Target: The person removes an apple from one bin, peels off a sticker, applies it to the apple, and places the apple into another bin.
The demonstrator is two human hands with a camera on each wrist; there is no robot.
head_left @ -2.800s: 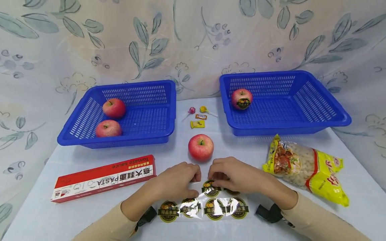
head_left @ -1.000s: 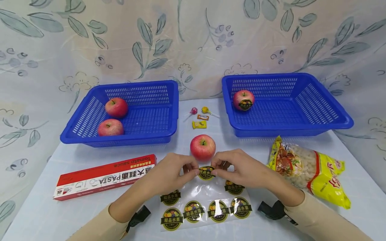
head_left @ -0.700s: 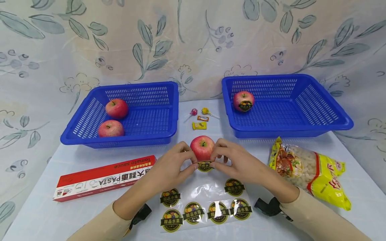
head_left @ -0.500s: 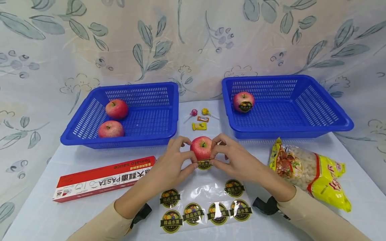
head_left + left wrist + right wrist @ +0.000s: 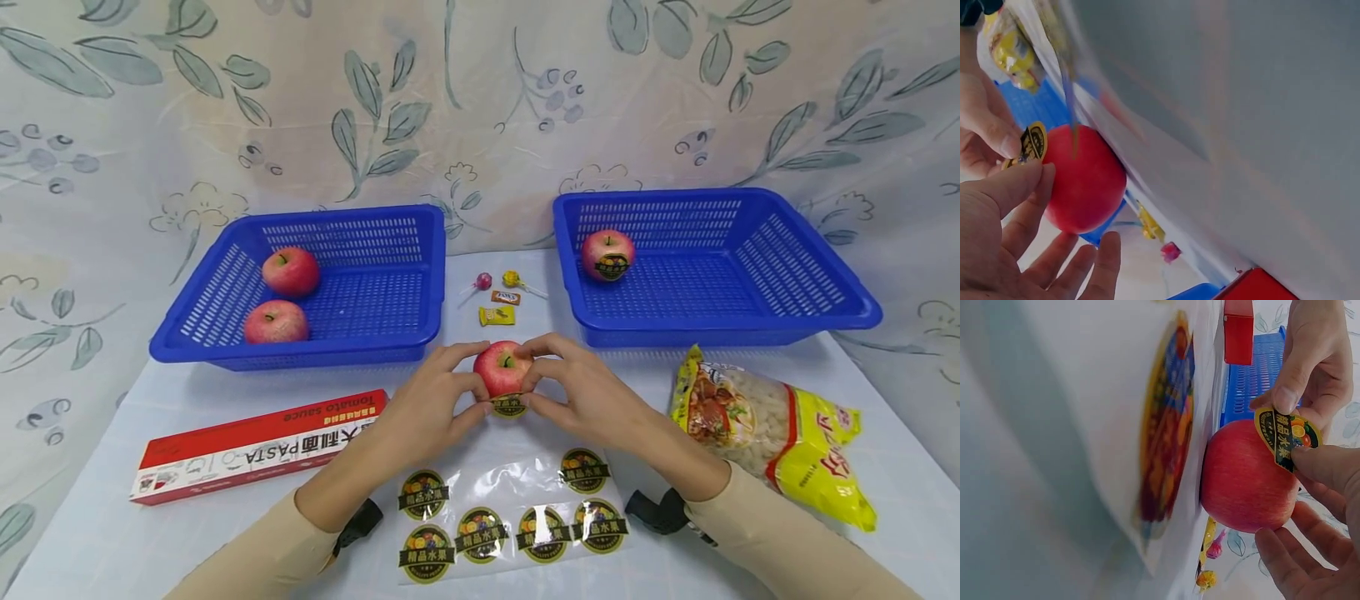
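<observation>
A: ok so what's in the baskets?

B: The left blue basket [image 5: 375, 292] has two apples [image 5: 291, 272], one behind the other. The right blue basket [image 5: 705, 283] has one labelled apple [image 5: 600, 244], tucked toward its left side.

A: and the one being handled?

B: That loose apple [image 5: 497, 367] is on the table [image 5: 457, 333], centre, a bit nearer than the baskets. Left hand [image 5: 435, 400] and right hand [image 5: 581, 387] each pinch a side of a round sticker [image 5: 509, 405] between thumb and fingertip — it's right at the near face of the apple, other fingers spread around the fruit.

A: what else is lying about?

B: Clear sticker sheet [image 5: 510, 483] just below the hands, six stickers on it. Red-and-white pasta box [image 5: 255, 450] on the left, yellow food bag [image 5: 772, 433] on the right. Two lollipops [image 5: 483, 281] and two wrapped candies [image 5: 497, 316] sit behind the apple.

A: anything hard to see?

B: Yep — the left arm covers a bit of the box, and the right one overlaps the bag's near edge. Both wrist views have blurry stuff up close. Can't tell if the sticker has stuck.
</observation>
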